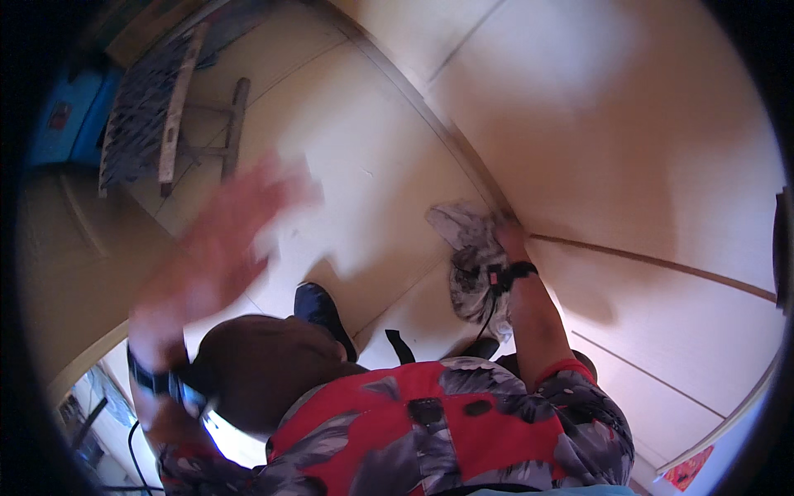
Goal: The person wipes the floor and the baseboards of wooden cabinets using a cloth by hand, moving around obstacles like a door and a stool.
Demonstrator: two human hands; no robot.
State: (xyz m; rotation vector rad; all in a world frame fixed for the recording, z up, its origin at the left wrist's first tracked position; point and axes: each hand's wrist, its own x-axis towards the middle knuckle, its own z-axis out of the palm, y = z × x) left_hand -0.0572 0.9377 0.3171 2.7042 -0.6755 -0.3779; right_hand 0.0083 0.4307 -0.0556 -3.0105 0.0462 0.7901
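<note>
My right hand (510,239) reaches down to the foot of the tiled wall, at a crumpled grey and white cloth or bag (468,263); its fingers are mostly hidden against it, so whether they grip it cannot be told. A black band with a small device and cable sits on that wrist. My left hand (239,229) is raised at the left over the floor, blurred, fingers spread, with nothing seen in it. A dark shoe (321,313) stands on the tiled floor (372,204) below the hands.
A low folding seat or rack with a woven top (146,118) stands at the upper left, beside a blue container (74,118). A large brown board or box (80,248) lies at the left. The tiled wall (608,155) rises along the right.
</note>
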